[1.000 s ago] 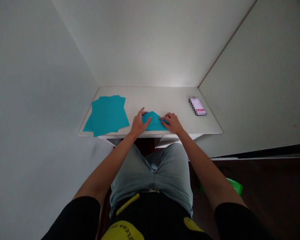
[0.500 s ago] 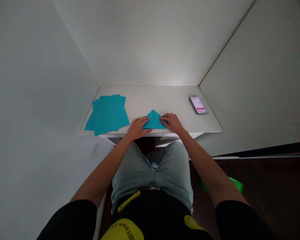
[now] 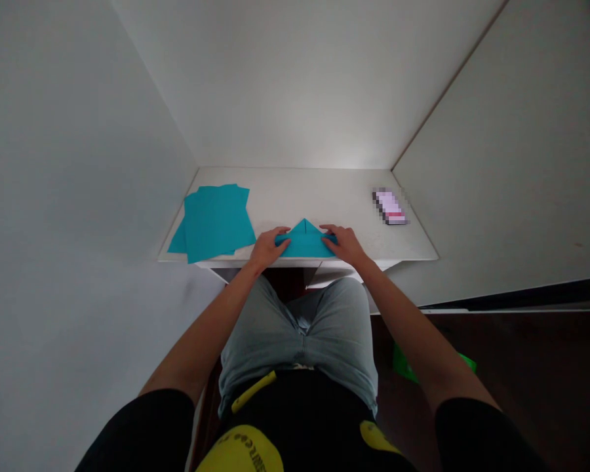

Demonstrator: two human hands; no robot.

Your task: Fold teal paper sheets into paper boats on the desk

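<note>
A folded sheet of blue paper (image 3: 305,245) lies at the front edge of the white table, its pointed top facing away from me. A short crease runs down from the point, and a band crosses its lower part. My left hand (image 3: 270,245) grips the paper's left end between thumb and fingers. At the opposite end, my right hand (image 3: 343,242) pinches the right side the same way. Fingertips hide both ends of the band.
Several loose blue sheets (image 3: 219,223) overlap at the table's left end. A phone (image 3: 390,206), pixelated, lies at the right. White walls enclose the table (image 3: 295,190) at the back and sides. Something green (image 3: 404,364) is on the dark floor.
Both hands have moved apart to the paper's two ends. The lower part of the paper now shows a wider band, and its upper triangle looks shorter.
</note>
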